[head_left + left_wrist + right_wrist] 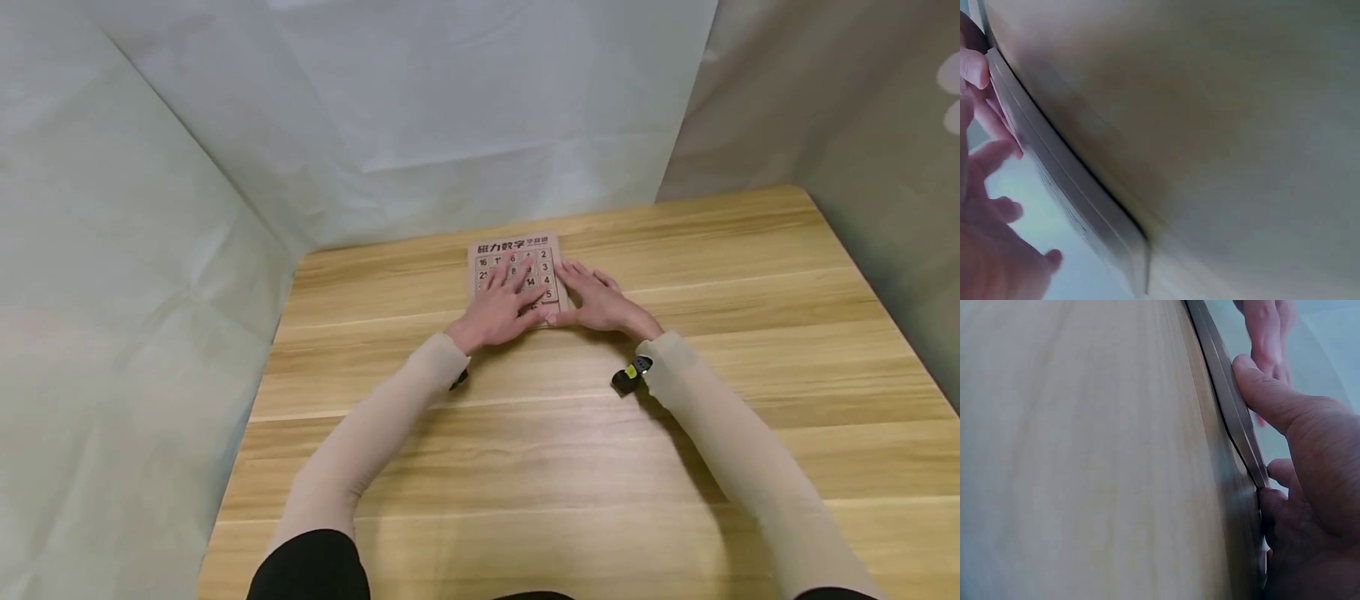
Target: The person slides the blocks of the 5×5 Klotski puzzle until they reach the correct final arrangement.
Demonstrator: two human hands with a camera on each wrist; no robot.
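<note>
One number puzzle board (514, 250), two hands, one table (750, 275).

A flat wooden number puzzle board (514, 271) lies on the far middle of the table, its long side running away from the person. It is light wood colour, with a printed title strip along its far edge and small square tiles below it that carry dark numbers, such as 16, 2, 3, 4, 14 and 5. Its near part is covered.
</note>
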